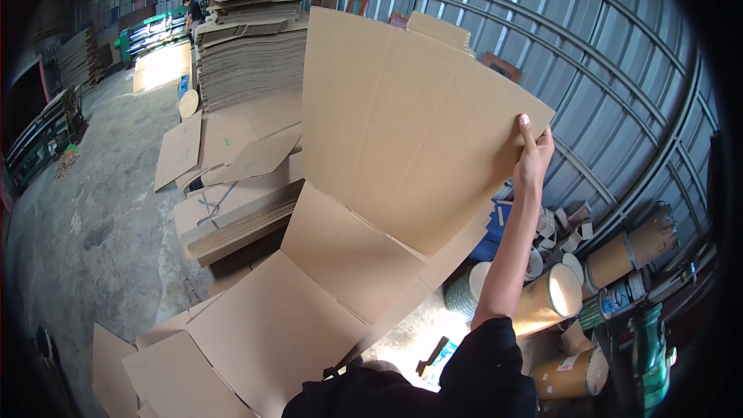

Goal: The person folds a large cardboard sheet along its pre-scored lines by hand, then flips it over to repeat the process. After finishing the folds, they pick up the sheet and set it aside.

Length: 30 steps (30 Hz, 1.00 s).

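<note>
My right hand (532, 156) grips the upper right edge of a large brown cardboard sheet (387, 108), its thumb on the near face and its fingers behind. The sheet stands raised and joins folded panels (352, 251) below it. More flat panels (275, 325) spread towards the lower left, close to my body. My left hand does not show.
Tall stacks of cardboard (251, 70) stand behind on the left, with a strapped bundle (224, 213) in front. Fibre drums (549, 298) and cans are at the right, by the metal wall (619, 70). A person (193, 13) stands at a green machine far back.
</note>
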### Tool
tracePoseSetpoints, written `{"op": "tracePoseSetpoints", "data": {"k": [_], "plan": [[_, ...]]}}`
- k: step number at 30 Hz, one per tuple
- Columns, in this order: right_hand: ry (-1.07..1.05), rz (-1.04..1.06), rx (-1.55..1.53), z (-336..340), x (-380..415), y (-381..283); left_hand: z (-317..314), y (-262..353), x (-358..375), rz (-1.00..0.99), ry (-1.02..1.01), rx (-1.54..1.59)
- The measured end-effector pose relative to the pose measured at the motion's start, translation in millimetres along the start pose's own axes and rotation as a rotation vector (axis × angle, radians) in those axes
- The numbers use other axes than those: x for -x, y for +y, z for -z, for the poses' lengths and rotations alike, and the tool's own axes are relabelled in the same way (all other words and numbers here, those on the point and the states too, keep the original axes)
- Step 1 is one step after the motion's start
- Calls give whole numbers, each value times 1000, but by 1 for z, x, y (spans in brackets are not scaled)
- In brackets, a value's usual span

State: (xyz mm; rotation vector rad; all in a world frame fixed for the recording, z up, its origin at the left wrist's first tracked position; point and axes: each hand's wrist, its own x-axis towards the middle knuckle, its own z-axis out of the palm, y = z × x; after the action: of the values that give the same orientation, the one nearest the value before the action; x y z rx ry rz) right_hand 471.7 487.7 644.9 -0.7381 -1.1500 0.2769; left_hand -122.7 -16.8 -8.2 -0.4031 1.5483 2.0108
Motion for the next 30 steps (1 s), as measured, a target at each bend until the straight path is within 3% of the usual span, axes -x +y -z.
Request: {"op": "tracePoseSetpoints", "data": {"k": [8,18,22,30], "plan": [[2,-5,12,-2,1,0,33,-10,5,28,56,11],[-33,35,-6,2,-1,1,125,-27,34,36,158,193],[-77,24,11,7,-2,7,122,-18,38,180,-76,336],[-33,23,102,22,-8,25,124,-19,45,192,-80,374]]}}
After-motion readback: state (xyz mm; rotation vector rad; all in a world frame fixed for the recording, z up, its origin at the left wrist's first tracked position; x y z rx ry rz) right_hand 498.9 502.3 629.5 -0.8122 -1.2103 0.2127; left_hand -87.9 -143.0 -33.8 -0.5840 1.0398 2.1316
